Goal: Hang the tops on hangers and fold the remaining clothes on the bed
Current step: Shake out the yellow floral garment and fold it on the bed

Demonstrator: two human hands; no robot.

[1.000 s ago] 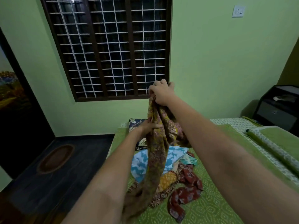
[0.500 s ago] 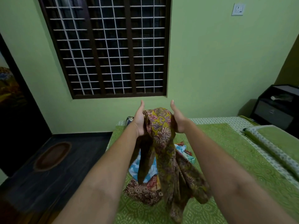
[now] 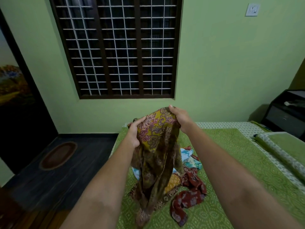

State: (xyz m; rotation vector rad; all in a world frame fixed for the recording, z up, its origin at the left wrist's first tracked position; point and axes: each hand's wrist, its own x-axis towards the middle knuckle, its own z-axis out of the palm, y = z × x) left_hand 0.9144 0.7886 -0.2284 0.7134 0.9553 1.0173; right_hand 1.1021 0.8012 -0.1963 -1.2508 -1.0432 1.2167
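Note:
A mustard-yellow garment with a pink floral print (image 3: 155, 133) hangs in the air above the bed (image 3: 231, 156). My left hand (image 3: 134, 133) grips its upper left part and my right hand (image 3: 179, 118) grips its top edge a little higher. The cloth stretches between them and its dark lower length drapes down to the bedcover. Under it lies a heap of other clothes: a red printed piece (image 3: 189, 195), a light blue and white piece (image 3: 187, 153) and a yellow-orange piece (image 3: 172, 182). No hanger is in view.
The green patterned bedcover spreads to the right, with a rolled green and white bedding (image 3: 280, 151) along the far right. A black cabinet (image 3: 287, 111) stands in the right corner. Left of the bed is dark floor with an oval mat (image 3: 57, 155). A barred window (image 3: 118, 47) faces me.
My hands have moved apart and spread the garment's top between them; the left hand dropped lower and now curls round the cloth, the right grips the upper edge.

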